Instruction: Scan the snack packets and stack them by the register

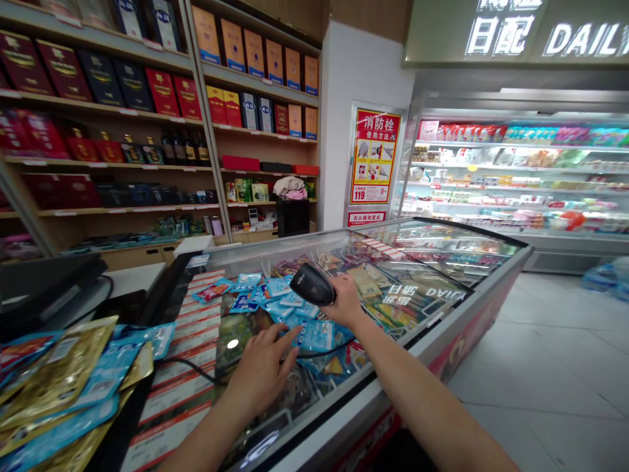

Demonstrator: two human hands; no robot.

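Observation:
My right hand [345, 303] is closed around the handle of a black barcode scanner [311, 284], whose head points left and down over a spread of blue snack packets [281, 303] lying on the glass lid of a chest freezer [442, 259]. The scanner's black cable [196, 368] trails left across the glass. My left hand [262, 372] rests palm down on the glass, fingers stretched toward a blue packet [316, 335] just ahead of the fingertips.
A heap of gold and blue packets [63, 387] lies at the near left. A black monitor or till [46, 283] stands behind it. Wooden shelves of boxed goods and bottles [147, 118] fill the back wall. An open refrigerated display [515, 177] stands at the right, with tiled floor [550, 367] beside the freezer.

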